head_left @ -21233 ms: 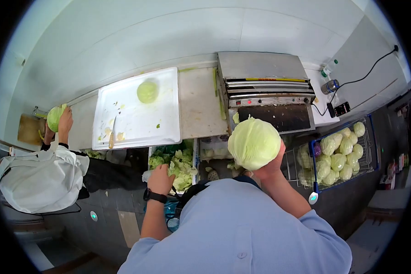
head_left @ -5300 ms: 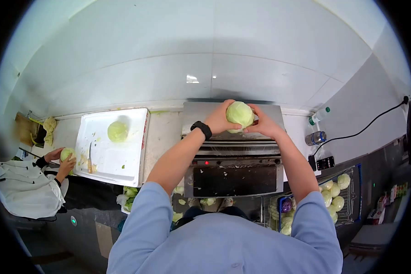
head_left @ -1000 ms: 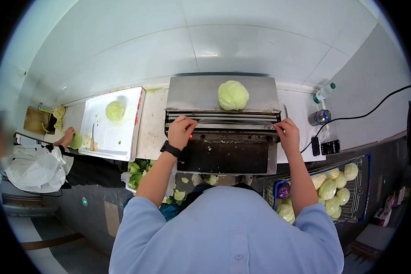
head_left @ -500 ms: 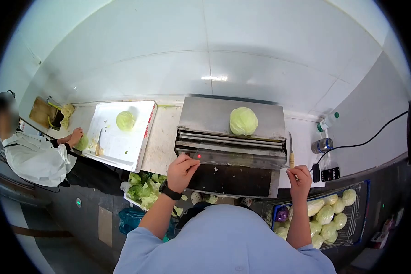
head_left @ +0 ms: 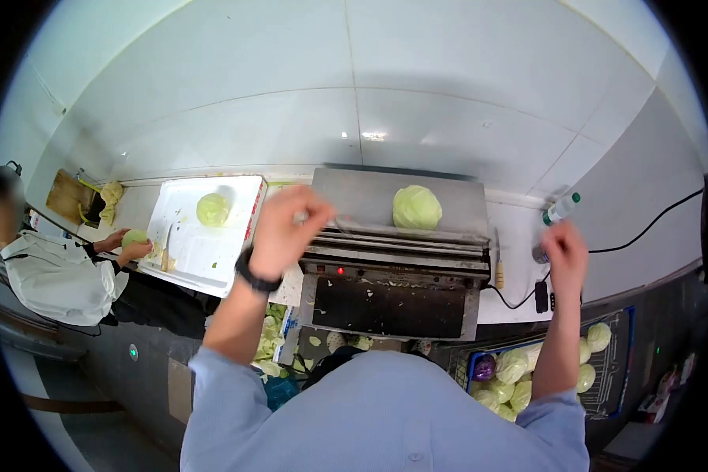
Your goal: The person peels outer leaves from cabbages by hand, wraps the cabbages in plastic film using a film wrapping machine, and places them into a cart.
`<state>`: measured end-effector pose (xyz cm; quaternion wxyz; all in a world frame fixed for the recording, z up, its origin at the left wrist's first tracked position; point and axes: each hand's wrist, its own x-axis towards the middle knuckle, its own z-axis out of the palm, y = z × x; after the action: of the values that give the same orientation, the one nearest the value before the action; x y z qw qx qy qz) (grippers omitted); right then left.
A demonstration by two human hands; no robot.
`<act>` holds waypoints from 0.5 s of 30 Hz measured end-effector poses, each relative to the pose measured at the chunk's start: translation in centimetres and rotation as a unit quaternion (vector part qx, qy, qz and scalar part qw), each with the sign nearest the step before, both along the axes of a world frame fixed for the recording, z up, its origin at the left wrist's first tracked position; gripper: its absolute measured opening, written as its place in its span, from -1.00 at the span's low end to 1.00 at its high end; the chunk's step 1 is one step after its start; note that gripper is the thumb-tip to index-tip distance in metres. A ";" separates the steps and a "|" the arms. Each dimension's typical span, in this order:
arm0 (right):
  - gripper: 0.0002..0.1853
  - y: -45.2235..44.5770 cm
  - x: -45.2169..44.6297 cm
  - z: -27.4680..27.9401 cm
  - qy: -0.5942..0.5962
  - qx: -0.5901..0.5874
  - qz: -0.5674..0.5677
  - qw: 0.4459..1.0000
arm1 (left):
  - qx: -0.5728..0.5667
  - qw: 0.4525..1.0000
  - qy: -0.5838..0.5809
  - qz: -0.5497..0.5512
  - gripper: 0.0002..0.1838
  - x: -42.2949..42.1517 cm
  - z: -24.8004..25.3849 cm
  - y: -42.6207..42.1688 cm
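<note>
My left hand [head_left: 291, 226], with a dark watch on the wrist, is raised over the left end of a metal film-wrapping machine [head_left: 393, 311]. Its fingers are pinched on clear plastic film [head_left: 350, 230], which shows faintly over the rollers. My right hand [head_left: 565, 253], smeared by motion, is lifted beyond the machine's right end with its fingers pinched together; the film at those fingertips is hard to see. A pale green cabbage [head_left: 417, 208] rests on the machine's steel top, behind the rollers.
At left, a co-worker [head_left: 59, 275] holds a cabbage [head_left: 134, 238] beside a white tray [head_left: 212, 267] with another cabbage and a knife. A bottle [head_left: 562, 208] and a knife [head_left: 499, 271] lie right. A crate [head_left: 625, 370] of wrapped cabbages stands below right; leaf trimmings [head_left: 269, 338] lie below left.
Both my hands have risen and moved away from the machine's front, the left one up-left, the right one up-right. The film has moved back with them. The co-worker has lifted a cabbage.
</note>
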<state>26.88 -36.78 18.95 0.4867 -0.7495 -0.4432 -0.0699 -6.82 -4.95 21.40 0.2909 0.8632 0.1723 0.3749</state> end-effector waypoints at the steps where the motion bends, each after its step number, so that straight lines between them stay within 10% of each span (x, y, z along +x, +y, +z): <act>1: -0.87 2.9 2.0 0.6 0.086 0.007 0.003 0.996 | -0.031 0.999 0.001 0.016 -0.95 2.2 -0.4 2.4; 6: -0.82 16.6 13.8 -4.5 0.260 -0.009 0.000 0.966 | -0.174 0.981 -0.018 0.085 -0.85 14.9 -5.6 13.6; 15: -0.67 23.3 18.7 -20.4 0.093 -0.204 -0.062 0.973 | -0.189 0.934 0.193 0.233 -0.80 21.9 -20.2 18.0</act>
<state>45.61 -13.51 -1.43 0.3569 -0.8624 -0.3537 0.0617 15.13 13.05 1.19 0.3146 0.7833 0.4894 0.2191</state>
